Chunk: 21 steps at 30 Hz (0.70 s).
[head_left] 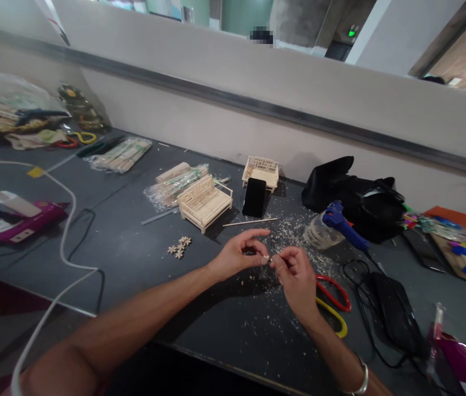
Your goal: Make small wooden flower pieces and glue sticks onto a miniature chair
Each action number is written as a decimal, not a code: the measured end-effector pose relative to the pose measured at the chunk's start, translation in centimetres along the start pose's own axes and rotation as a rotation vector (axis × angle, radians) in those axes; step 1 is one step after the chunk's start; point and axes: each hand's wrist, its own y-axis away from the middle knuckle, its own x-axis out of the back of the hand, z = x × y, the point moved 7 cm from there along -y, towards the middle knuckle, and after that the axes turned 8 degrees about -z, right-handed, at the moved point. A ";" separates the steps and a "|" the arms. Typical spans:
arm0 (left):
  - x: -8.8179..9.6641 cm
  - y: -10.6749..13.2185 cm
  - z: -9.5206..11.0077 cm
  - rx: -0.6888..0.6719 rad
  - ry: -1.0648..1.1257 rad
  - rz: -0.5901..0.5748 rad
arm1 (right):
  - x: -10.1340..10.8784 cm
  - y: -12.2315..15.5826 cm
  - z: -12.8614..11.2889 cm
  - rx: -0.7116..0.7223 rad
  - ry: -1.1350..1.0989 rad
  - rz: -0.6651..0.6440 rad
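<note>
My left hand (pixel 239 256) pinches a small pale wooden piece (pixel 265 259) between thumb and forefinger, its other fingers held off. Close against it, my right hand (pixel 298 275) is closed in a pinch; what lies in its fingertips is too small to make out. Beyond the hands, a thin wooden stick (pixel 250 222) lies on the dark table. A miniature bench of pale sticks (pixel 205 203) stands behind it, left of a black phone (pixel 254 197). Several small wooden flowers (pixel 179 248) lie left of my left hand. Scissors with red and yellow handles (pixel 336 294) lie partly under my right forearm.
Pale shavings (pixel 284 231) litter the dark table (pixel 129 236). A second miniature bench (pixel 260 171) stands near the wall. Bagged sticks (pixel 171 190) lie at left. A blue glue gun (pixel 346 224) rests on a clear tub (pixel 319 234). A white cable (pixel 66 236) runs along the left.
</note>
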 end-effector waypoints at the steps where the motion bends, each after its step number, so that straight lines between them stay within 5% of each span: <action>1: 0.0 0.0 0.0 0.006 -0.002 0.001 | 0.0 0.0 -0.1 0.013 0.035 0.002; 21: -0.2 0.0 0.1 0.027 0.037 0.009 | 0.1 0.2 -1.5 0.131 0.199 0.058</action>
